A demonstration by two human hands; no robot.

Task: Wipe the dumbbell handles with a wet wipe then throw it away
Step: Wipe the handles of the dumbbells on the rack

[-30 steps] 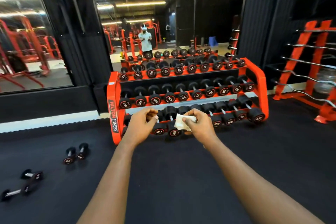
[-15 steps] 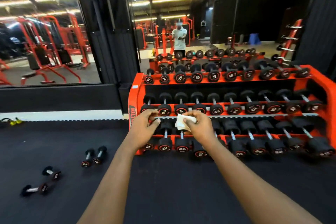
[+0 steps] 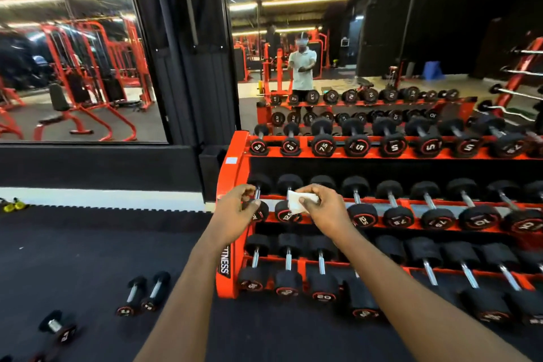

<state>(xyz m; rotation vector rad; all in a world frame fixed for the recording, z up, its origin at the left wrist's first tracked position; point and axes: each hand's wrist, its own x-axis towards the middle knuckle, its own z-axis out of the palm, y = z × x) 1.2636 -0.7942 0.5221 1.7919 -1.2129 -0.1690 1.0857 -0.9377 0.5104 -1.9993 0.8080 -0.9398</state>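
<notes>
An orange three-tier rack (image 3: 235, 156) holds rows of black dumbbells with chrome handles. My right hand (image 3: 326, 209) pinches a folded white wet wipe (image 3: 295, 202) in front of the middle tier's left end. My left hand (image 3: 238, 211) is held just left of it with the fingers curled, in front of the leftmost middle-tier dumbbell (image 3: 260, 200); I cannot tell whether it touches the dumbbell. Both forearms reach out from the bottom of the view.
Loose small dumbbells (image 3: 144, 294) lie on the black rubber floor at the lower left. Behind the rack, a wall mirror (image 3: 293, 38) reflects a person and red gym machines. Barbells on an orange stand (image 3: 520, 73) show at the far right.
The view has closed in on the rack, which now looms larger. Both hands stay together, now in front of the middle tier's left end, the wipe still in the right hand.
</notes>
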